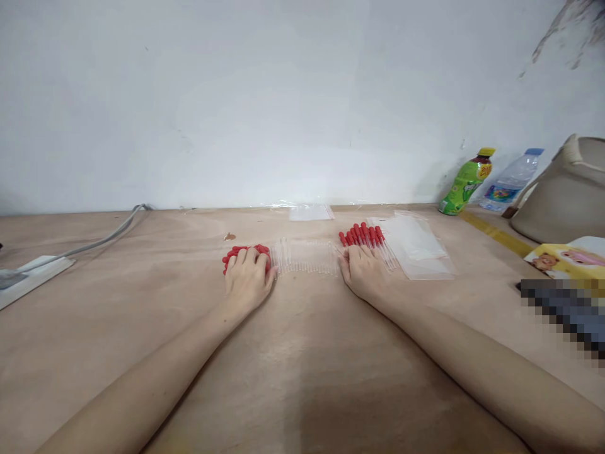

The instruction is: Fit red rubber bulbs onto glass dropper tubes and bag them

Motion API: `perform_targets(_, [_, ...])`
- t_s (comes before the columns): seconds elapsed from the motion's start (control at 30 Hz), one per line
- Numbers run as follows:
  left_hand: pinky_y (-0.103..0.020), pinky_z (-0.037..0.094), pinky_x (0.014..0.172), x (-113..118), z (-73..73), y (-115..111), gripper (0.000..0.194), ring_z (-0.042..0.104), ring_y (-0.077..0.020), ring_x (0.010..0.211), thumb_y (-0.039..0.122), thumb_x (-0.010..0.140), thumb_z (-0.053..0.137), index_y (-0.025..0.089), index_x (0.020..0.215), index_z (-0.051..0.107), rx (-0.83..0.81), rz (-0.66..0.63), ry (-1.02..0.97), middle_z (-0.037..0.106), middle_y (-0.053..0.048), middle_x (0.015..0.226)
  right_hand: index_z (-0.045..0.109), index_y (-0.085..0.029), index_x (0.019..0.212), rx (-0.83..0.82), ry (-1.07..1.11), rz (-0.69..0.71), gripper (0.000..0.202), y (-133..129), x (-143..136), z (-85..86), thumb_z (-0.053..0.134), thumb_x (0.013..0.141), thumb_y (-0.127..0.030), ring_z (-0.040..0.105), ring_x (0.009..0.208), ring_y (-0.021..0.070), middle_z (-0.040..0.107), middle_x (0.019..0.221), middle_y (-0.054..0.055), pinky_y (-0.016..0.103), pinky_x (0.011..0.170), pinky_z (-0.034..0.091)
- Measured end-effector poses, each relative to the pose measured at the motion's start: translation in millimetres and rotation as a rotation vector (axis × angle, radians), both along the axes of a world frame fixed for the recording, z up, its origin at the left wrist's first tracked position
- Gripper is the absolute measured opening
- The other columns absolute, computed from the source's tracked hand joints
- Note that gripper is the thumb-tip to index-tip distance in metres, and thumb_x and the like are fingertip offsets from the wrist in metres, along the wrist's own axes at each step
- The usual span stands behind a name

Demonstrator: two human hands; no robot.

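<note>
A pile of red rubber dropper bulbs (230,256) lies partly under my left hand (246,275). Its fingers are bent over the bulbs, with the thumb beside them. Just to the right, clear glass dropper tubes (309,257) lie side by side in a row. At the right end of this row is my right hand (363,270), its fingers closed around the end of a tube; the grip is partly hidden. Beyond its knuckles lie several droppers with red bulbs (363,234), their clear stems pointing toward me, partly covered by the hand.
Clear plastic bags (420,249) lie right of the droppers, and a small bag (311,212) lies by the wall. A green bottle (466,183), a water bottle (510,181) and a beige basket (562,189) stand at right. A power strip (35,271) with a cable lies left.
</note>
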State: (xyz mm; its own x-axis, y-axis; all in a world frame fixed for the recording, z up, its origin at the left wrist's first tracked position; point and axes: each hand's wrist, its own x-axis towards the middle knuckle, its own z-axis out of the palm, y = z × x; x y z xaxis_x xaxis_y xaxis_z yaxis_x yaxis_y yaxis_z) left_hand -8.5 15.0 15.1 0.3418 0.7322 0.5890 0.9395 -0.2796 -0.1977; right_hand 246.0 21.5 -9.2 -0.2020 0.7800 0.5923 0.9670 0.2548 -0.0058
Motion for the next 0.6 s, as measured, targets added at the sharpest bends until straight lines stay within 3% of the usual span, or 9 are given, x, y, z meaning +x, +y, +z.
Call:
perform_targets(0.2, [-0.04, 0.034, 0.069, -4, -5.8, 8, 0.032, 0.047, -0.027, 0.081, 0.04, 0.082, 0.043, 0.015, 0.074, 0.061, 0.02, 0.073, 0.032, 0.054, -0.013, 0.081, 0.052, -0.016, 0.074, 0.039, 0.076, 0.17, 0.024, -23, 6, 0.5, 0.035, 0.088, -0.026, 0.051, 0.069, 0.0192, 0.057, 0.071, 0.007, 0.03, 0.066, 0.033])
perform_targets(0.4, [-0.041, 0.034, 0.07, -3, -1.6, 8, 0.028, 0.046, -0.0271, 0.081, 0.035, 0.083, 0.041, 0.016, 0.075, 0.061, 0.032, 0.035, 0.006, 0.054, -0.012, 0.081, 0.055, -0.015, 0.079, 0.032, 0.14, 0.313, 0.022, -25, 10, -1.2, 0.037, 0.088, -0.024, 0.053, 0.071, 0.0185, 0.058, 0.073, 0.008, 0.029, 0.065, 0.039])
perform_targets(0.5, [-0.04, 0.034, 0.071, 3, 5.6, 2, 0.024, 0.046, -0.0265, 0.081, 0.031, 0.083, 0.041, 0.016, 0.079, 0.059, 0.041, -0.022, -0.036, 0.054, -0.012, 0.082, 0.055, -0.013, 0.096, 0.024, 0.178, 0.355, 0.022, -22, 11, -4.9, 0.036, 0.088, -0.021, 0.055, 0.08, 0.0199, 0.061, 0.083, 0.009, 0.031, 0.071, 0.041])
perform_targets(0.6, [-0.038, 0.036, 0.071, 13, 7.2, -10, 0.02, 0.046, -0.0241, 0.081, 0.029, 0.082, 0.043, 0.015, 0.078, 0.057, -0.033, -0.194, -0.1, 0.053, -0.01, 0.081, 0.053, -0.015, 0.108, -0.003, 0.185, 0.394, 0.027, -21, 13, -7.3, 0.034, 0.089, -0.019, 0.054, 0.083, 0.0199, 0.06, 0.086, 0.009, 0.032, 0.073, 0.042])
